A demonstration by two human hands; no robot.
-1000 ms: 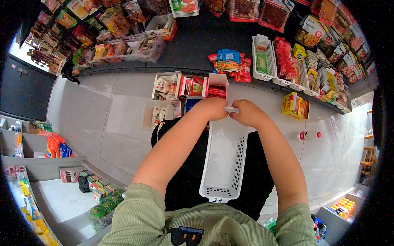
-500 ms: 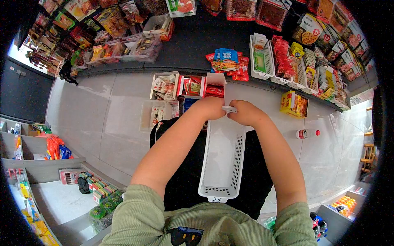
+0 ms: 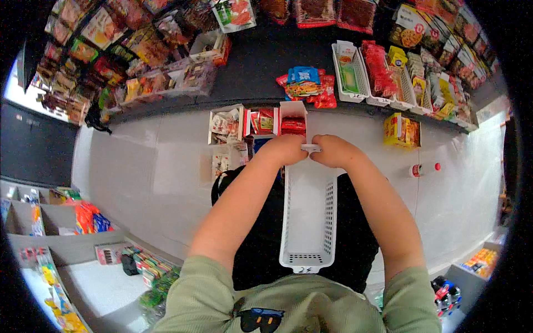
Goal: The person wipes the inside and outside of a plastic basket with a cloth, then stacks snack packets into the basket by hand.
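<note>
A long white plastic basket (image 3: 309, 222) with perforated sides lies lengthwise over my lap, and nothing shows inside it. Its near end has a tab (image 3: 307, 270) marked "24". My left hand (image 3: 288, 150) and my right hand (image 3: 331, 151) are closed side by side on the white tab (image 3: 311, 147) at the far end, fingers pinched around it. Just beyond my left hand stands an open carton with red packets (image 3: 292, 125). Beside it is a red-and-white box of packets (image 3: 261, 121).
More white-packet boxes (image 3: 226, 125) stand on the tiled floor. On the dark shelf are red and blue snack packs (image 3: 306, 86) and white baskets of packets (image 3: 351, 75). A yellow box (image 3: 402, 131) and a bottle (image 3: 424, 170) are at right; low grey shelves (image 3: 83, 250) at left.
The whole view has shifted slightly, and the basket now sits straighter and a little to the right. Both hands stay on its far tab.
</note>
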